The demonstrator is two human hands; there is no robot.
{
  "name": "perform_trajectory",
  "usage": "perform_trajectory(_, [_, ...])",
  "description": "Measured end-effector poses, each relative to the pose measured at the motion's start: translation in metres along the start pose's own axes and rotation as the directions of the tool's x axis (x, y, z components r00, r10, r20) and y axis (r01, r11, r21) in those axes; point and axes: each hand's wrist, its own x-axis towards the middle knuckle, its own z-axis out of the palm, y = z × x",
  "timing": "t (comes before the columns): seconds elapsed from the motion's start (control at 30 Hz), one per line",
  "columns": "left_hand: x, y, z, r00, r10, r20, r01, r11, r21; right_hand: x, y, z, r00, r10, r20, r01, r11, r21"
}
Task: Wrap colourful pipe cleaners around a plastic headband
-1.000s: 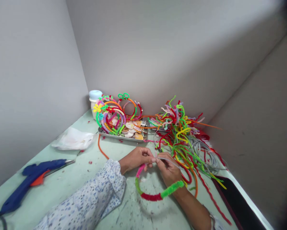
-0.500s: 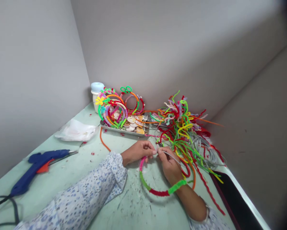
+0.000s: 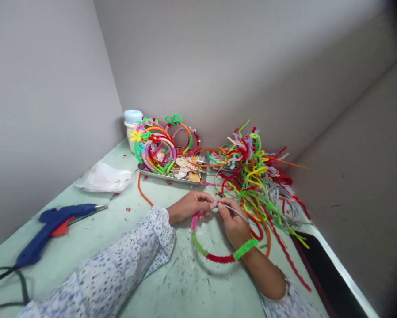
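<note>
Between my two hands is a ring wrapped in fuzzy pipe cleaner (image 3: 221, 258), with pink, olive green, red and bright green stretches. My left hand (image 3: 195, 206) pinches near its pink end, fingers closed. My right hand (image 3: 233, 223) is closed too, thumb and finger pinching a bare grey wire (image 3: 233, 208) close to the left fingertips. The fingertips of both hands almost meet, and the exact join between them is too small to make out. The bright green end of the ring lies across my right wrist.
A blue glue gun (image 3: 47, 236) lies at left, near a white plastic bag (image 3: 104, 178). Behind stand finished pipe-cleaner rings (image 3: 158, 154) on a metal tray (image 3: 177, 178) of shell-like discs, beside a blue-lidded jar (image 3: 133, 117). Tangled pipe cleaners (image 3: 251, 176) and a black-topped object (image 3: 324, 269) are at right.
Both hands keep their pinch at nearly the same place. The fingertips and wire have shifted slightly, and the whole view has moved a little.
</note>
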Motion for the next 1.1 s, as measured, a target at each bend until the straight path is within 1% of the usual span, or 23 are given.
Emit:
perform_trajectory(0.1, [0.0015, -0.0009, 0.0012, 1.0, 0.019, -0.021, -0.019, 1.0, -0.022, -0.0007, -0.0002, 0.0002, 1.0, 0.018, -0.025, -0.018, 0.999, 0.026])
perform_trajectory(0.23, [0.0028, -0.0011, 0.0036, 0.998, 0.036, -0.049, -0.038, 0.999, -0.027, -0.0014, 0.0001, 0.0009, 0.998, 0.037, -0.053, -0.037, 0.999, -0.001])
perform_trajectory(0.37, [0.0033, -0.0012, 0.0058, 0.992, 0.091, -0.092, -0.088, 0.995, 0.036, -0.0011, 0.0007, 0.0012, 0.996, 0.051, -0.068, -0.054, 0.998, -0.035])
perform_trajectory(0.43, [0.0036, -0.0018, 0.0067, 0.988, 0.097, -0.121, -0.09, 0.994, 0.065, -0.0007, 0.0009, 0.0011, 0.995, 0.07, -0.073, -0.073, 0.996, -0.042])
perform_trajectory(0.57, [0.0042, -0.0028, 0.0078, 0.982, 0.108, -0.153, -0.099, 0.993, 0.066, 0.0, 0.0004, 0.0012, 0.994, 0.088, -0.058, -0.089, 0.996, -0.029])
perform_trajectory(0.73, [0.0048, -0.003, 0.0075, 0.978, 0.112, -0.178, -0.103, 0.993, 0.059, 0.001, -0.0006, 0.0029, 0.99, 0.103, -0.1, -0.102, 0.995, 0.019])
perform_trajectory(0.87, [0.0057, -0.0044, 0.0078, 0.978, 0.112, -0.174, -0.102, 0.993, 0.064, 0.0015, -0.0007, 0.0041, 0.985, 0.126, -0.12, -0.127, 0.992, 0.0])
perform_trajectory(1.1, [0.0063, -0.007, 0.01, 0.968, 0.118, -0.222, -0.1, 0.991, 0.093, 0.0017, 0.0009, 0.0039, 0.984, 0.133, -0.122, -0.138, 0.99, -0.027])
